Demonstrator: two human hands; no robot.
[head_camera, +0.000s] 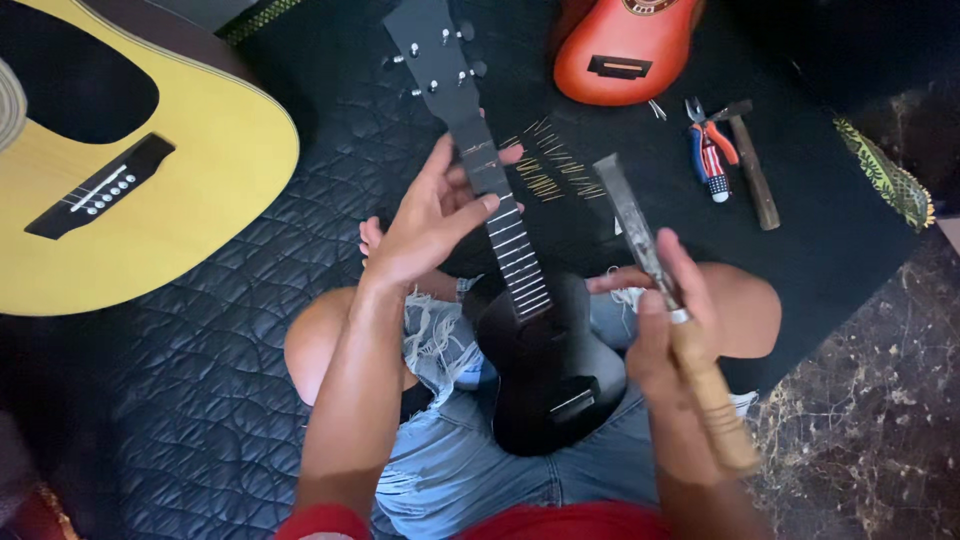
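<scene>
gripping black ukulele (545, 350) neck, left hand (430, 215); right hand (665, 330) closed around wooden-handled chisel (672, 310)

Dark quilted mat (230, 390) spread over floor; patterned trim (885, 175) along its edge; brown veined marble floor (870, 400) at right; even light.

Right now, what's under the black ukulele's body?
The black ukulele rests on the person's lap, on frayed blue jeans, between bare knees. Its body covers the jeans directly beneath. The left hand grips its neck; the right hand holds a file.
</scene>
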